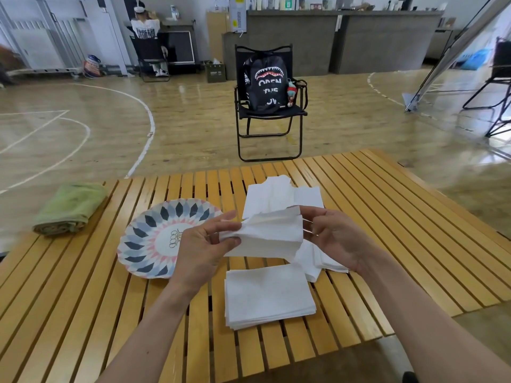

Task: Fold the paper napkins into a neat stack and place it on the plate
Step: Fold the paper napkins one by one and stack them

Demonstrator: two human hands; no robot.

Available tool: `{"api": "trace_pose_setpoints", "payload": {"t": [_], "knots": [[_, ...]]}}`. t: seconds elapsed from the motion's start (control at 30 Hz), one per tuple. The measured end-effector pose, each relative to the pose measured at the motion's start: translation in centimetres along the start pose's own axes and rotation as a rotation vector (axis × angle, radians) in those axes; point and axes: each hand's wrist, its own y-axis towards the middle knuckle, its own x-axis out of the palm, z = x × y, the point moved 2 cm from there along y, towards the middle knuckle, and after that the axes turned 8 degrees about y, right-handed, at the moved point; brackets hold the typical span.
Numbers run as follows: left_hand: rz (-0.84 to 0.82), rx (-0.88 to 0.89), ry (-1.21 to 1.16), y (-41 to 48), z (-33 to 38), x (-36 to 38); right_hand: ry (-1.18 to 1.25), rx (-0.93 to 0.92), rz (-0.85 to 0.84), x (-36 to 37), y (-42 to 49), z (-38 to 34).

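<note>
Holding one crinkled white paper napkin up over the slatted wooden table, pinched at its left end by the left hand and gripped at its right end by the right hand. Closer in, a flat stack of folded napkins on the slats; farther back, a loose pile of napkins. Off to the left, a patterned plate, a rolled green towel at the table edge, and far behind, a black folding chair with a shark-mouth backpack on its seat.

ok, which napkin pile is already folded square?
The near stack, lying flat with edges aligned. The far pile is loose and rumpled; the lifted napkin is creased.
</note>
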Motion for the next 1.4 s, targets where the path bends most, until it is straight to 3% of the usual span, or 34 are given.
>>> {"api": "trace_pose_setpoints", "payload": {"t": [0.1, 0.4, 0.53, 0.7, 0.83, 0.97, 1.13, 1.27, 1.4], "knots": [[0.015, 0.006, -0.017, 0.1, -0.1, 0.1, -0.004, 0.001, -0.002, -0.2, 0.2, 0.1], [-0.037, 0.122, 0.097, -0.1, 0.3, 0.6, -0.181, 0.007, 0.263, -0.2, 0.4, 1.2], [0.074, 0.157, 0.225, 0.2, 0.4, -0.2, -0.22, -0.125, 0.391, -1.1, 0.3, 0.2], [0.094, 0.119, 0.169, 0.4, 0.3, -1.0, -0.153, -0.177, 0.496, -2.2, -0.1, -0.9], [0.125, 0.041, 0.065, 0.7, 0.0, -1.6, -0.295, -0.25, 0.601, -3.0, -0.4, -1.5], [0.174, -0.014, 0.037, 0.8, 0.2, -1.9, -0.471, -0.326, 0.554, -2.7, -0.8, -2.4], [0.065, -0.137, 0.215, 0.6, -0.4, -1.1, -0.668, -0.17, 0.523, -3.6, -0.5, -2.1], [-0.117, -0.269, 0.292, 0.1, -1.5, -0.5, -0.503, 0.043, 0.583, -4.4, 0.0, -0.8], [-0.224, -0.308, 0.41, -0.4, -1.5, 0.1, -0.297, 0.114, 0.696, -4.5, 0.2, -0.6]]}}
